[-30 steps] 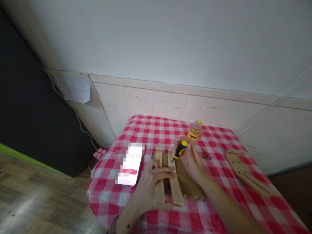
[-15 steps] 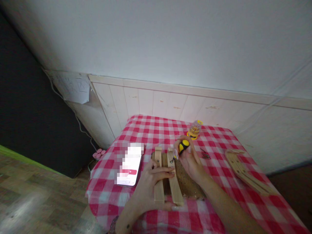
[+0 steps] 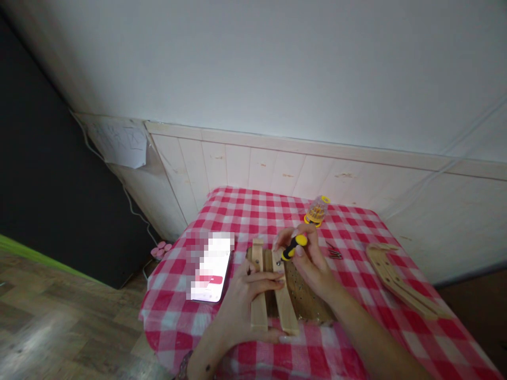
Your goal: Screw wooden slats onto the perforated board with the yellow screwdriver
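My right hand grips a yellow and black screwdriver, its tip down at a screw near the far end of the right wooden slat. My left hand lies across both slats, fingers wrapped over the left wooden slat and reaching the right one, thumb at their near ends. Another screw shows in the left slat. Under the slats is a brown wooden board dotted with small holes.
A lit phone lies left of the board. Several screws lie to the right, near curved wooden pieces. A clear case of yellow bits stands behind on the checked tablecloth. A white wall bounds the table's far side.
My right hand has turned around the screwdriver; its fingers have shifted and more of the black handle shows. The left hand and the slats stay in place.
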`<state>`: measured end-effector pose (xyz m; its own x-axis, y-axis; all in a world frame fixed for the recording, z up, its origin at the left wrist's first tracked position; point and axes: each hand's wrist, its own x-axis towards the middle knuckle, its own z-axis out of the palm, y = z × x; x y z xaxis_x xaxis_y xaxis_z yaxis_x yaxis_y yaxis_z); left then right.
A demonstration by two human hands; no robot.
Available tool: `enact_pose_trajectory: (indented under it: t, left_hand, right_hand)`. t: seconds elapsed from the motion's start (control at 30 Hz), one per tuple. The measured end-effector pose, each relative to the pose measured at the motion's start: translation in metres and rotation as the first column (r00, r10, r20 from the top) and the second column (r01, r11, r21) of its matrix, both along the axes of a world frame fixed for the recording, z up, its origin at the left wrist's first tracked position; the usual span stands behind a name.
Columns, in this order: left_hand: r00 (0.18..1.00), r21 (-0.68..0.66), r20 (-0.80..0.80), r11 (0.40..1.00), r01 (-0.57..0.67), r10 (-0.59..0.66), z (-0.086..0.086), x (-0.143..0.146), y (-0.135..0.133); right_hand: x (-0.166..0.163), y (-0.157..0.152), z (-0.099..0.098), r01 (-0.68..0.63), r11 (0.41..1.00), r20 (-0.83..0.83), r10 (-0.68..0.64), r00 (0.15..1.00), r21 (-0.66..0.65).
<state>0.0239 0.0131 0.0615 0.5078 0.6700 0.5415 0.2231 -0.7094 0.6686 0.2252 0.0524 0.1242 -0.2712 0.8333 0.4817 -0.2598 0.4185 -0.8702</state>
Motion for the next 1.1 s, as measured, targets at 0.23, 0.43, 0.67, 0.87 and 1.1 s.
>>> enact_pose_trajectory:
  t: [0.23,0.43,0.67,0.87,1.1]
  left_hand:
    - [1.0,-0.022,-0.026,1.0,0.01,-0.011,0.004,0.0,0.0]
    - [0.999,-0.047,-0.046,0.999,0.004,-0.007,0.002,-0.001,0.0]
    - [1.0,0.012,-0.006,1.0,0.004,-0.004,-0.002,-0.001,0.0]
    - [0.998,0.023,0.05,0.999,-0.029,0.028,-0.006,0.002,-0.002]
    - [0.999,-0.067,-0.046,0.998,-0.022,0.019,-0.001,0.001,-0.002]
  right_hand:
    - [-0.007,-0.003,0.008,0.032,0.994,-0.053,-0.037,0.998,-0.103]
    - [-0.005,-0.002,0.003,0.037,0.987,-0.011,-0.039,0.999,-0.156]
    - [0.001,-0.002,0.001,0.048,0.999,0.074,-0.049,0.996,0.013]
    - [-0.008,-0.004,0.006,-0.01,0.997,-0.057,0.005,0.998,-0.072]
    - [-0.014,-0.002,0.007,-0.052,0.965,-0.146,0.015,0.989,-0.256]
